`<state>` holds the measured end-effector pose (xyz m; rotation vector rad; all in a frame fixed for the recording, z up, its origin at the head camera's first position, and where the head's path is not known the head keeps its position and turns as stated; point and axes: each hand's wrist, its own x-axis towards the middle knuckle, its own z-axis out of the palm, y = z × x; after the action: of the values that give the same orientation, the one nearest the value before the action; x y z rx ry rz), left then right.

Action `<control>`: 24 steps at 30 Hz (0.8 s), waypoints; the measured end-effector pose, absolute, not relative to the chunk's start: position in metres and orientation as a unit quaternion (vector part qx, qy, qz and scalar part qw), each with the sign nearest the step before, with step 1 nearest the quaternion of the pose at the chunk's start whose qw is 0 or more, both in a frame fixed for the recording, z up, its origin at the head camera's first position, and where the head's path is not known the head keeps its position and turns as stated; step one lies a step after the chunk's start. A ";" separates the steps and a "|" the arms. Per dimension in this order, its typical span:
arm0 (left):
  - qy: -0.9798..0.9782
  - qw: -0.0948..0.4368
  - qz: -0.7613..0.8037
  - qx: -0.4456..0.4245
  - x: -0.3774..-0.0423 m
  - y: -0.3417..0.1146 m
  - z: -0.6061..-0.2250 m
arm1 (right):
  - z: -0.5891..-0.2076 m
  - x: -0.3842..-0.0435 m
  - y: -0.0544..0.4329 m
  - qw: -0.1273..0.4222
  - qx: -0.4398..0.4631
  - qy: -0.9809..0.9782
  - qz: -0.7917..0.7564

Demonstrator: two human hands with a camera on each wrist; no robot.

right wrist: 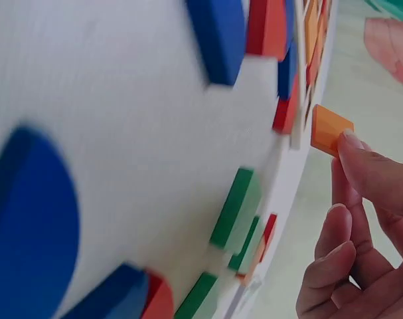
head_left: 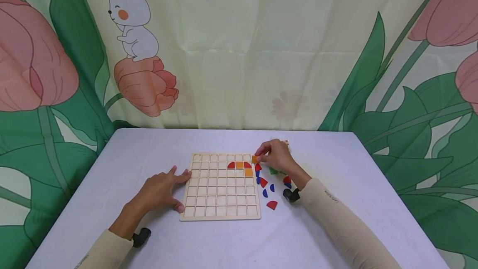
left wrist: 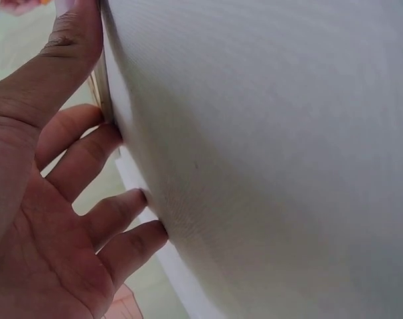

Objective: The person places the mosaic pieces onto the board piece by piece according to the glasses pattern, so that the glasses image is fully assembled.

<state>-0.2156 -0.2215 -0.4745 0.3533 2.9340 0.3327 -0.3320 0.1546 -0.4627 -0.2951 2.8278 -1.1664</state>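
A wooden grid board (head_left: 209, 199) lies flat on the table. My left hand (head_left: 158, 190) is at its left edge, thumb and fingers spread and touching the rim. Past the board's upper right corner, my right hand (head_left: 278, 155) pinches an orange square tile (right wrist: 328, 130) between thumb and fingertips, held above the table in the right wrist view. In the board's upper right cells lie two red curved pieces (head_left: 231, 165) with an orange square (head_left: 239, 165) between them. Another orange square (head_left: 248, 172) sits one row lower.
Right of the board, loose red pieces (head_left: 272, 205), blue pieces (head_left: 265, 193) and green pieces (right wrist: 236, 209) are scattered on the white tablecloth (head_left: 149, 152). A small patterned item (head_left: 285, 141) is partly hidden behind my right hand. A printed curtain (head_left: 239, 74) hangs beyond the table.
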 end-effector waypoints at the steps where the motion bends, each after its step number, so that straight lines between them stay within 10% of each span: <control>1: 0.983 0.083 0.112 0.119 -0.216 -0.222 -0.475 | -0.463 -0.331 0.153 0.032 -0.102 0.919 -0.379; 24: 0.981 0.086 0.128 0.121 -0.216 -0.220 -0.477 | -0.463 -0.309 0.109 0.080 -0.167 0.889 -0.419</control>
<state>-0.2164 -0.2202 -0.4765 0.3619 2.9233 0.3813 -0.3095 0.1090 -0.4634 -0.4984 2.6578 -1.2534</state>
